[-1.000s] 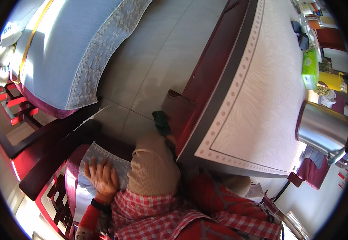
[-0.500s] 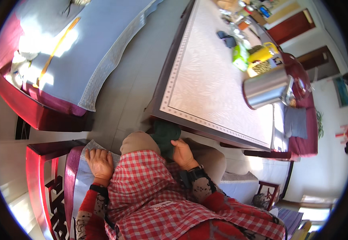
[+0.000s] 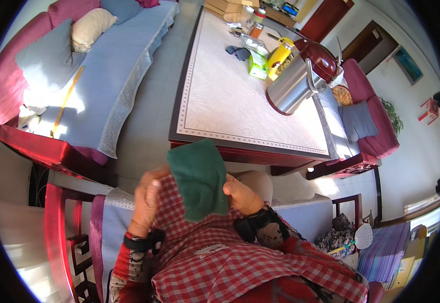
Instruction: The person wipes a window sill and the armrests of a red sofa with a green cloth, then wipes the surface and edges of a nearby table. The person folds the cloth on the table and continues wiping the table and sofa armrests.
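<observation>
A dark green cloth (image 3: 198, 179) hangs spread out over my lap, near the table's front edge. My right hand (image 3: 242, 196) grips its right edge, thumb on the near face and the other fingers partly hidden behind. My left hand (image 3: 148, 198) is raised beside the cloth's left edge. Its thumb stands apart from its slightly blurred, curved fingers, whose tips come close to the cloth; whether they touch it is unclear. Beneath the cloth lies my red-and-white checked apron (image 3: 199, 257).
Ahead stands a long table (image 3: 230, 96) with a pale patterned cover. On it are a steel thermos jug (image 3: 293, 86), a yellow container (image 3: 279, 54), a green packet (image 3: 258, 65) and a cardboard box (image 3: 225, 7). Sofas (image 3: 111, 65) with blue covers flank it; a wooden armrest (image 3: 58, 227) is at my left.
My right hand has lifted the green cloth from beside my knee, and it now hangs spread out. My left hand has risen from the seat to the cloth's left side. The view has shifted.
</observation>
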Demonstrator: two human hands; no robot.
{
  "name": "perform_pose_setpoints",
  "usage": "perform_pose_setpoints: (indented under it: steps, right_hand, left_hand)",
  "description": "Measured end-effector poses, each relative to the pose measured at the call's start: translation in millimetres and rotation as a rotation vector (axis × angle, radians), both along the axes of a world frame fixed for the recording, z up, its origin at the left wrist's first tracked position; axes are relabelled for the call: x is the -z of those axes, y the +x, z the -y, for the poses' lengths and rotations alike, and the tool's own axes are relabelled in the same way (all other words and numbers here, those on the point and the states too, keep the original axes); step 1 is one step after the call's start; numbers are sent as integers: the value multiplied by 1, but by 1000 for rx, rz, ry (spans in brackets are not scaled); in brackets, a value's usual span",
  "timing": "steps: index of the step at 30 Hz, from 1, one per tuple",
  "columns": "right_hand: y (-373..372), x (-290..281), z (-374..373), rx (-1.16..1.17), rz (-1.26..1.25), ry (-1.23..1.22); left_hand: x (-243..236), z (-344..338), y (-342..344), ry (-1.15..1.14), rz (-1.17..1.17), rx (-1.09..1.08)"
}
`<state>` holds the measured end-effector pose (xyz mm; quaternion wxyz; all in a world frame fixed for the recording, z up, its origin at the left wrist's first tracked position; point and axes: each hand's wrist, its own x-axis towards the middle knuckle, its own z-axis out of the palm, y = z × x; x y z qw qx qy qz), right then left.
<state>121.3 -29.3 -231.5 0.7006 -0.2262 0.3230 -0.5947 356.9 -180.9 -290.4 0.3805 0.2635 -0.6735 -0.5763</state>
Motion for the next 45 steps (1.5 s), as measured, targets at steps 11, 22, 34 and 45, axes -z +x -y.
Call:
perform_pose_setpoints:
  steps: [11,22,34,45]
  right_hand:
    - [44,24,59,-51,-142,309]
    - [-62,31,118,493,-1508,9]
    - [-140,66,163,187,-2224,-43]
    - [-136,60,170,104,-2206,-26]
  left_hand:
    - [-2,-26,12,852,-173,255]
    - [51,102,20,178,75,-402]
    - [84,145,-114,514,-78,314]
    - [232,167,-145,633,267,415]
